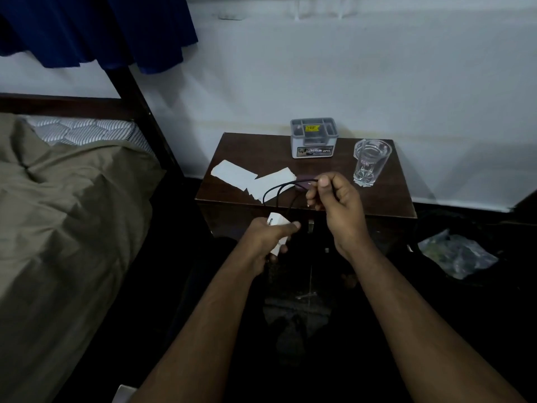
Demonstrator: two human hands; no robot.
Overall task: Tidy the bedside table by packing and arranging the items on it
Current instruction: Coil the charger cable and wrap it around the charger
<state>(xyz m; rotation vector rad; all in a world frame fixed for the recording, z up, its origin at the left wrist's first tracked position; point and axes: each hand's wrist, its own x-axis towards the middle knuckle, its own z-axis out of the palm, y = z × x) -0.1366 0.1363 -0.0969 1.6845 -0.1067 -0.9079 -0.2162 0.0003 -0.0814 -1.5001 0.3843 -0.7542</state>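
A dark wooden bedside table (386, 196) stands against the white wall. My left hand (268, 239) grips a white charger plug (278, 225) in front of the table's front edge. My right hand (337, 199) pinches the looped black cable (279, 193) over the table's front. On the table lie two white paper slips (232, 171) (273, 181), and a small dark purplish object (305, 183) sits partly hidden behind the cable and my fingers. At the back stands a grey compartment organiser (313, 141); an upright clear glass (370, 162) is at the right.
A bed with an olive-brown cover (66, 216) and a dark frame post (145, 117) lies to the left. Blue cloth (96, 30) hangs above it. A crumpled clear plastic bag (456, 254) rests on the dark floor at the right.
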